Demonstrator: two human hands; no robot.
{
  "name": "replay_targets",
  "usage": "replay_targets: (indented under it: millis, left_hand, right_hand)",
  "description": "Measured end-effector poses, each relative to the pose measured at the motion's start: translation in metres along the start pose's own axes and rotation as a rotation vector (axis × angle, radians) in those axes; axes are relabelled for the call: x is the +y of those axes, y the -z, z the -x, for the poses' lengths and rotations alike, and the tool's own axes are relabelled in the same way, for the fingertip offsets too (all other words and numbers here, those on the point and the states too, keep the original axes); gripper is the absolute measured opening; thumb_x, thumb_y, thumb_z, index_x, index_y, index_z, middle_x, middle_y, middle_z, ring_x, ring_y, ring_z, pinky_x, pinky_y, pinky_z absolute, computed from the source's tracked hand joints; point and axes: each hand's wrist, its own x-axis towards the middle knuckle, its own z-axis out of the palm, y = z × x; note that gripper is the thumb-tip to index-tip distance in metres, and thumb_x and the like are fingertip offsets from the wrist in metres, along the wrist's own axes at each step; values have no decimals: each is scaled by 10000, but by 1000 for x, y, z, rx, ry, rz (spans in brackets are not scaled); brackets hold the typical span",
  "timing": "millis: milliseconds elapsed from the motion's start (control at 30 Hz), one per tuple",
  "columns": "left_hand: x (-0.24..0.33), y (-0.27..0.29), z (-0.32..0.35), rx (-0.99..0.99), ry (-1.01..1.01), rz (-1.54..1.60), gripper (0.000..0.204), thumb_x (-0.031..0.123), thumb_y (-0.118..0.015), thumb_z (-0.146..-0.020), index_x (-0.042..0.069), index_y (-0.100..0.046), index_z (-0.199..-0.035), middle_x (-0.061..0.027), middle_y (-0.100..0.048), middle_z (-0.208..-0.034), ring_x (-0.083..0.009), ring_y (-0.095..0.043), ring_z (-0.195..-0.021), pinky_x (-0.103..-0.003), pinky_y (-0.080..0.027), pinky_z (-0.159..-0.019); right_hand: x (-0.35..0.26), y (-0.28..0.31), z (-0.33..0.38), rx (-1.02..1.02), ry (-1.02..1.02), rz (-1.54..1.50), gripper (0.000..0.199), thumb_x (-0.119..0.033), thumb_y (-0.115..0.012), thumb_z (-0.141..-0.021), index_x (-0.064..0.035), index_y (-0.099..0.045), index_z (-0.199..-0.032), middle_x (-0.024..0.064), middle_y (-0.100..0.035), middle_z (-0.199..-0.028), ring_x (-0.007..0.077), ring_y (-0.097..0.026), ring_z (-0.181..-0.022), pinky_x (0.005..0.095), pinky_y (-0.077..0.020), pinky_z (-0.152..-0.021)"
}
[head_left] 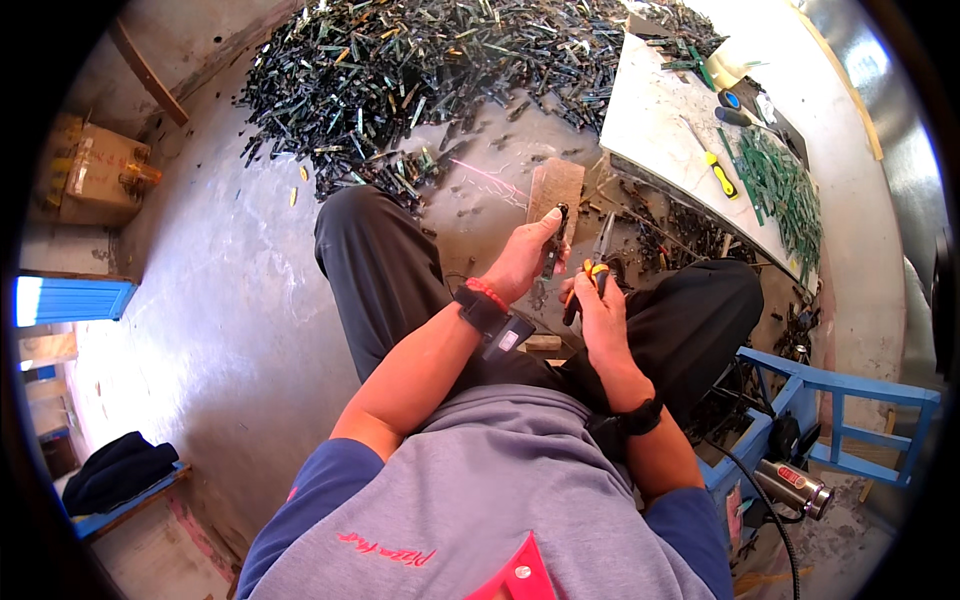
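My left hand [522,258] is closed around a small, narrow black piece [556,245], held upright between thumb and fingers; its exact kind is too small to tell. Just to the right, my right hand [603,318] grips long-nose pliers [599,268] with orange-yellow and black handles. The pliers' metal jaws point away from me and stand apart from the black piece. Behind my left hand is a brown board [556,182], low between my knees.
A large heap of dark strip-like pieces [420,80] covers the far floor. At right, a white tabletop [650,120] bears a yellow screwdriver [720,175], blue-black handled tools [733,116] and many green strips [780,190]. A blue metal frame [860,385] and steel cylinder [795,488] stand near right.
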Motion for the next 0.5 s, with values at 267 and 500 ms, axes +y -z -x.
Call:
replay_targets:
  millis: [267, 500]
  left_hand:
    - [-1, -1, 4, -119, 52, 4, 433, 428, -459, -959, 29, -570, -832, -80, -587, -737, -183, -536, -623, -319, -450, -625]
    - [5, -11, 12, -192, 85, -146, 460, 429, -426, -969, 28, -572, -797, -76, -574, -685, -176, -526, -583, -329, -454, -608]
  right_hand:
    - [-33, 36, -6, -206, -12, 308, 190, -188, -528, -898, -13, -529, -972, 30, -565, -716, 99, -525, -619, 247, -433, -553]
    - [-63, 26, -42, -109, -5, 86, 176, -194, -539, -914, -27, -532, -967, 15, -535, -681, 72, -485, -520, 220, -393, -473]
